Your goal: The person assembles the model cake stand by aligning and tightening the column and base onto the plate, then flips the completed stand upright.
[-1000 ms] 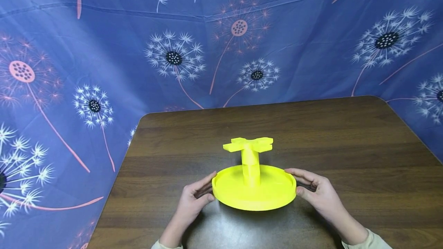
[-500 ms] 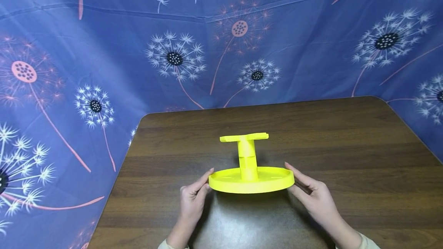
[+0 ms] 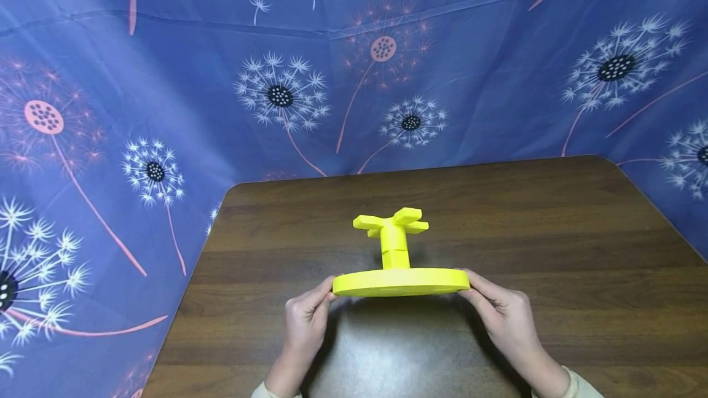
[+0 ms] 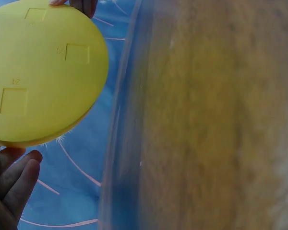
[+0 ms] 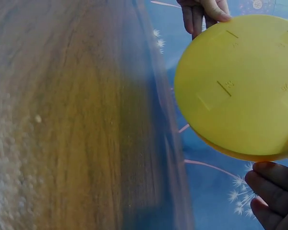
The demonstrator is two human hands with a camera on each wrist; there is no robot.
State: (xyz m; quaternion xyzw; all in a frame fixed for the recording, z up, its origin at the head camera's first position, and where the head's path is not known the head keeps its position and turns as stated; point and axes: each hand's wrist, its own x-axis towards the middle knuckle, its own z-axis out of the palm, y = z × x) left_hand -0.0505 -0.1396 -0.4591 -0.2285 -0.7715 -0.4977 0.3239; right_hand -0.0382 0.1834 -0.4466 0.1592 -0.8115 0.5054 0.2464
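Note:
A bright yellow plastic piece is held above the table in the head view. It has a round base, a short post and a flat top with several arms. My left hand pinches the base's left edge between thumb and fingers. On the opposite edge, my right hand grips it the same way. The base tilts so that its rim and a sliver of underside face me. Both wrist views show that underside, with square recesses and small raised marks, some of them digits.
A brown wood-grain table lies below the piece, its back corners rounded. Behind and at the sides hangs a blue cloth printed with dandelions. The table edge blurs across both wrist views.
Both hands have tilted the yellow piece: the base's upper face has gone out of view and its underside edge now shows. It has also risen slightly in the head view.

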